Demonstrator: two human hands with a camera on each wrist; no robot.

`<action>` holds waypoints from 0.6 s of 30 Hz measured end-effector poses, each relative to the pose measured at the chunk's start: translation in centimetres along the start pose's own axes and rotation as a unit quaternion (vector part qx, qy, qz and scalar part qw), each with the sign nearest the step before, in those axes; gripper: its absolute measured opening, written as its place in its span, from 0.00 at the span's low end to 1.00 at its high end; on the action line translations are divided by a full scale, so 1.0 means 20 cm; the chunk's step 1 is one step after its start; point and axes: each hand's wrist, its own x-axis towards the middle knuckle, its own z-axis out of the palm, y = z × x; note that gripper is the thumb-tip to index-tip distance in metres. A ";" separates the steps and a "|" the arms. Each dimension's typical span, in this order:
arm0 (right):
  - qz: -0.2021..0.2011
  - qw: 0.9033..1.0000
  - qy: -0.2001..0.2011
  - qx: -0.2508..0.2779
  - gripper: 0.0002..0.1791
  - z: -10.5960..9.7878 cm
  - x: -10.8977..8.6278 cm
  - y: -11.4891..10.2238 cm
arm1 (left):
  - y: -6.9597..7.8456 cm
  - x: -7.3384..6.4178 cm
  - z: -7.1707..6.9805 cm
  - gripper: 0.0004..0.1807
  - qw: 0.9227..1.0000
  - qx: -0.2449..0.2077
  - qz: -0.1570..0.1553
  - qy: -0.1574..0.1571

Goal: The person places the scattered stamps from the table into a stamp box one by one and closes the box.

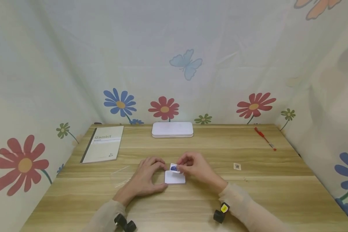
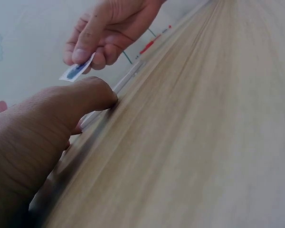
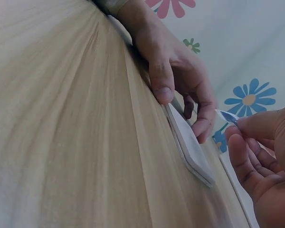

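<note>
R hand [image 1: 193, 165] w/ small, white-bordered, blue-printed paper rectangle [image 1: 173, 168], raised nr white, round-cornered flat slab [image 1: 175, 178].
Paper's R side pinched btwn thumb & fingertips, grip closed to its thickness; rest projects L of grip. L hand [image 1: 147, 175], thumb & fingers part-spread, holds slab's L end.

My head view looks forward and down from above the left fingers [image 1: 157, 165] and right fingers [image 1: 186, 157]. My tilted wrist views look low across the brown wood-grained worktop [image 1: 214, 141], close by their own fingers, sharing the small rectangular white-and-blue paper [image 2: 76, 72] in the right fingers.
</note>
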 end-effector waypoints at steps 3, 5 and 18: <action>0.002 1.000 -0.001 0.000 0.04 0.01 0.00 0.00 | 0.01 0.00 0.00 0.29 1.000 0.000 -0.001 -0.002; 0.001 1.000 -0.003 -0.003 0.04 0.02 0.00 0.00 | 0.01 -0.01 0.00 0.29 1.000 0.001 -0.002 -0.004; -0.050 0.995 -0.020 -0.080 0.02 0.08 0.01 0.00 | -0.01 0.00 0.01 0.29 1.000 0.005 0.017 0.011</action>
